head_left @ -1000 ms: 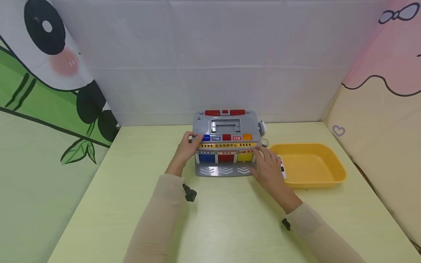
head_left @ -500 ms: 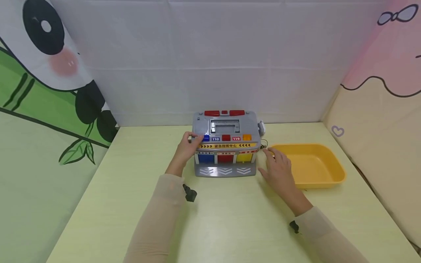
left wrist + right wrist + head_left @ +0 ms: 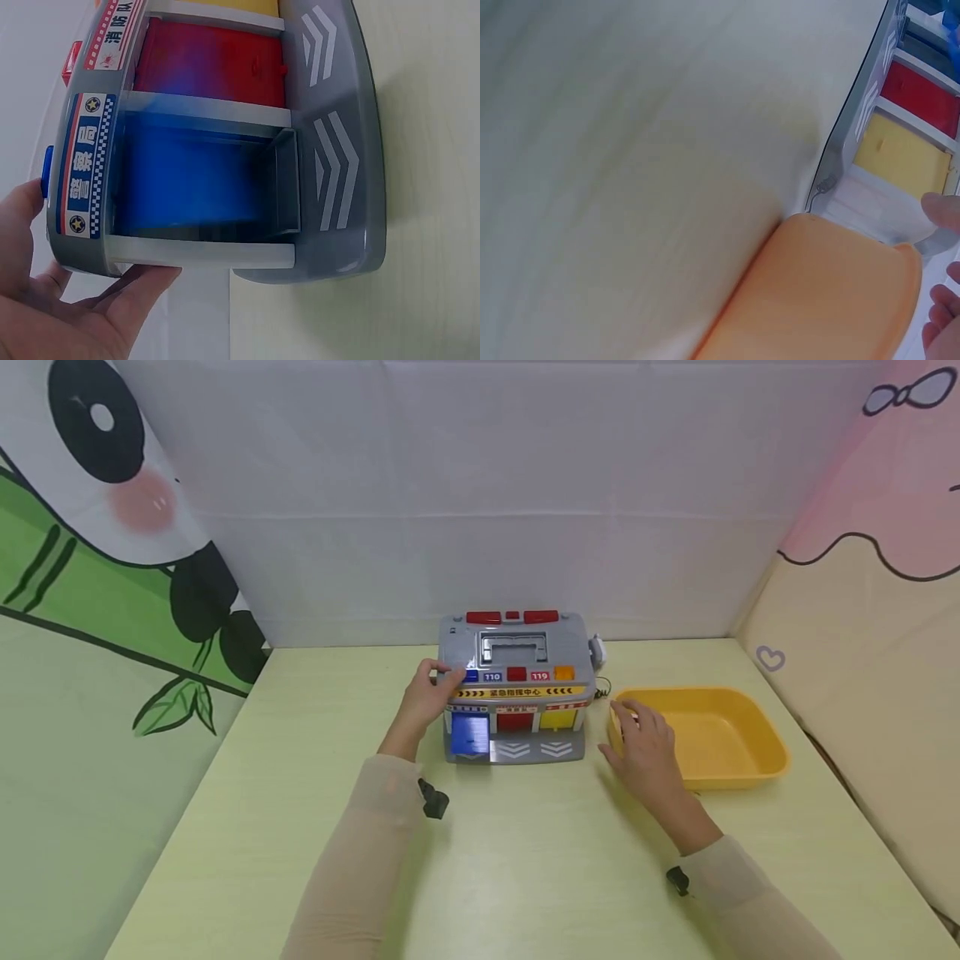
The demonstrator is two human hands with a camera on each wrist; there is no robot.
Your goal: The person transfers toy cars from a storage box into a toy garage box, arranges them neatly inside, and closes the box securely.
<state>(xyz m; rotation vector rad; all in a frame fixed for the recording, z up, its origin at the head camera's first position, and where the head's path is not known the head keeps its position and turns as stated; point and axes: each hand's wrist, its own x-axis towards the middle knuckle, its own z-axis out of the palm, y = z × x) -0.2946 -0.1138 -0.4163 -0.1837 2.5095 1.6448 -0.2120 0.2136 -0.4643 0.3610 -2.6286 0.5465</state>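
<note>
A grey toy garage [image 3: 461,647] stands at the back of the table, with blue, red and yellow doors. Its blue door [image 3: 470,735] is swung outward in the head view and blurred in the left wrist view. My left hand [image 3: 425,700] grips the garage's left front corner, one digit on the blue button [image 3: 46,171] and other fingers against the side wall. Over the left rim of the yellow tray [image 3: 776,752] hovers my right hand [image 3: 647,756], thumb and fingers apart. A small piece of a white and red object [image 3: 634,718] shows between its fingers, mostly hidden.
Red [image 3: 516,673] and orange buttons [image 3: 564,672] sit along the garage's roof edge. On its right side are a white part [image 3: 597,652] and a coiled black cord [image 3: 602,689]. A white cloth wall [image 3: 360,568] rises behind the table [image 3: 315,827].
The blue door has swung outward from its closed position. My right hand has moved right, away from the garage front to the tray's rim. My left hand stays at the blue button.
</note>
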